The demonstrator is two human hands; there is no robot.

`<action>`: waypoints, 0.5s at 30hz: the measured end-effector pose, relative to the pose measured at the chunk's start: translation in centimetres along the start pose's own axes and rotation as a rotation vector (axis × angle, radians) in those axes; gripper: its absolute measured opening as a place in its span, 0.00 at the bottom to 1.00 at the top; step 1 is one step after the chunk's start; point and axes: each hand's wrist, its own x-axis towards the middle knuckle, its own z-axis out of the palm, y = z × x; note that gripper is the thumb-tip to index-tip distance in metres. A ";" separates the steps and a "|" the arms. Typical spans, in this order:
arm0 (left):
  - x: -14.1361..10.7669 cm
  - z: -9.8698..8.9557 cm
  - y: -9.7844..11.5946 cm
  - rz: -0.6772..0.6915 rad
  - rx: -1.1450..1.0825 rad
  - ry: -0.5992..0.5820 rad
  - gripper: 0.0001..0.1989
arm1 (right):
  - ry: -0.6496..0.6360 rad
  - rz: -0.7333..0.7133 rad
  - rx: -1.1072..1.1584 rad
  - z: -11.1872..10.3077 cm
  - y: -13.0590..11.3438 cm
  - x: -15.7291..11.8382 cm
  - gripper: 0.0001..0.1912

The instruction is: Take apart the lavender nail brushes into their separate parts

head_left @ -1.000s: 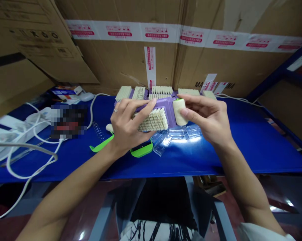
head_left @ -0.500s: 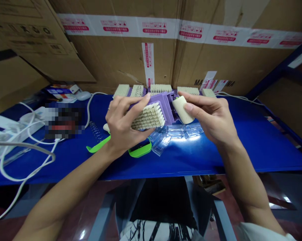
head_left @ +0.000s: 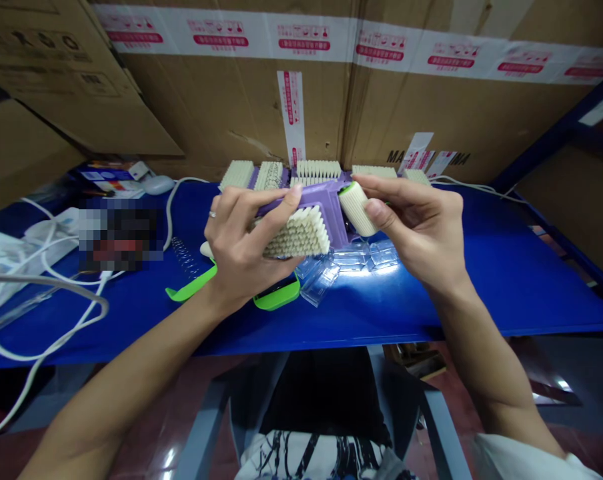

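My left hand (head_left: 246,250) is wrapped round a purple brush head (head_left: 335,220) with rows of cream bristles facing me. Between the thumb and fingers of my right hand (head_left: 419,230) is a ribbed cream roller (head_left: 357,212) with a green end. The roller is tilted against the right end of the purple body, partly inside its opening; how it seats there is hidden. Below them lie several clear plastic pieces (head_left: 319,285). A curved green part (head_left: 194,287) and a green-rimmed part (head_left: 279,300) rest near my left wrist.
Several cream bristled blocks (head_left: 319,169) stand in a row before the cardboard wall (head_left: 221,107). A coiled spring (head_left: 184,257) lies on the blue table (head_left: 506,280). White cables (head_left: 46,357) and a blurred-out object (head_left: 121,240) occupy the left side.
The ribbed roller has moved left and closer into the opening of the purple brush head, with my right hand following. The view has shifted slightly.
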 end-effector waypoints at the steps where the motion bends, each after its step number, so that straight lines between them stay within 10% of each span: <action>1: 0.0 0.0 0.0 0.024 0.017 0.010 0.44 | 0.020 0.000 -0.016 0.2 -0.1 -0.1 0.18; 15: 0.3 0.1 0.7 0.025 -0.028 0.018 0.45 | 0.032 -0.026 -0.107 1.2 -0.2 -0.5 0.18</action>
